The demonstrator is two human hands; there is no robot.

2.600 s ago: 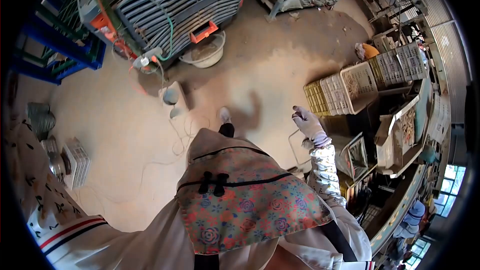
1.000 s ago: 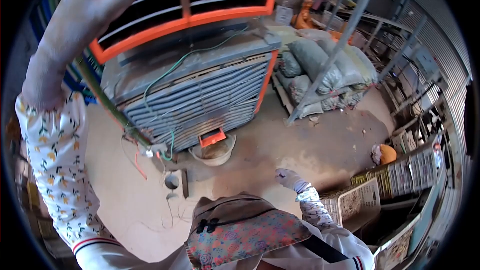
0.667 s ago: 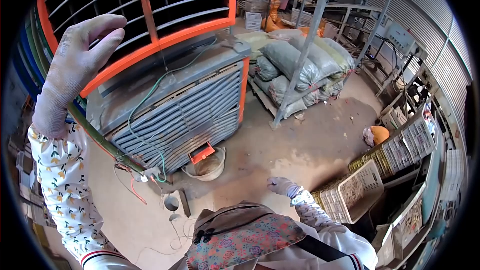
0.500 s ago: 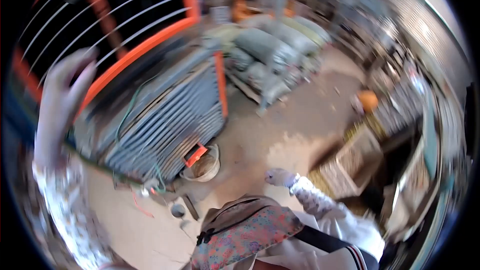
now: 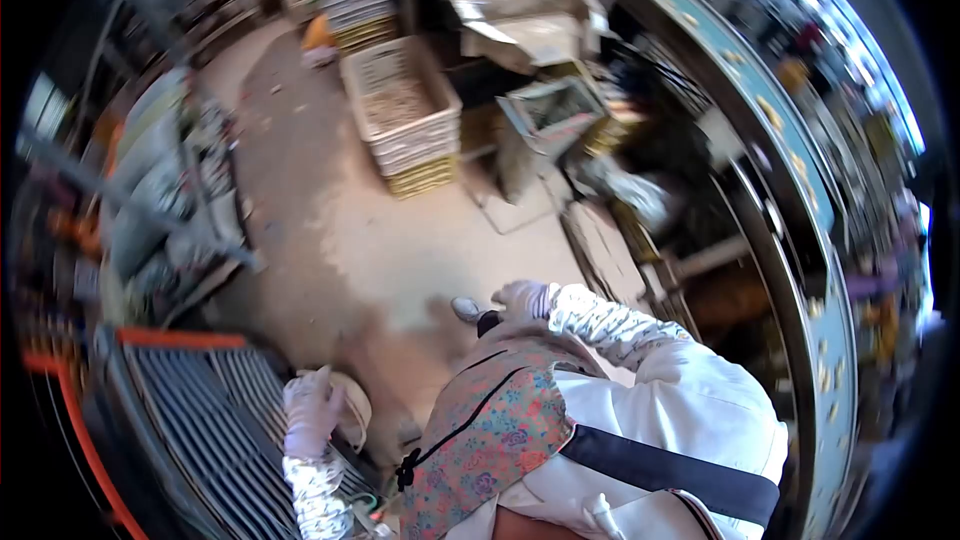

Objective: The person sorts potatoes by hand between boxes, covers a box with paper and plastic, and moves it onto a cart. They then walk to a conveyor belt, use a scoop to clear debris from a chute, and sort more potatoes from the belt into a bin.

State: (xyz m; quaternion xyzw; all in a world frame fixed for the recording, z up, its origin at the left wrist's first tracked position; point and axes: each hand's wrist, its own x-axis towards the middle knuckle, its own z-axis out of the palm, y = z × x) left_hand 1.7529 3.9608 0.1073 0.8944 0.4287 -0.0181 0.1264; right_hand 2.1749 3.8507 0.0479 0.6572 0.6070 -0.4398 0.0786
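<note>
My left hand [image 5: 313,410], in a thin pale glove with a patterned sleeve, hangs low over grey corrugated metal [image 5: 205,420]. Its thumb stands apart from the loosely bent fingers, and nothing shows in it. Just to its right, a pale round basket [image 5: 351,410] is partly covered by the hand. In front of my waist is my right hand [image 5: 522,298], gloved too, its fingers loosely extended and slightly blurred, with no object visible in them. Below it lies the flowered apron [image 5: 500,430] on my body, and a shoe [image 5: 466,309] shows beside it on the floor.
A plastic crate [image 5: 412,105] with light contents stands ahead on a yellow one. Filled sacks [image 5: 150,200] are piled on the left. A conveyor belt [image 5: 800,165] carrying small pale pieces curves along the right. An upright open bag [image 5: 545,125] stands near the crate.
The view has swung to the right, bringing the conveyor into sight. My left hand has come down from its raised position by the orange frame. My right hand stays near my waist.
</note>
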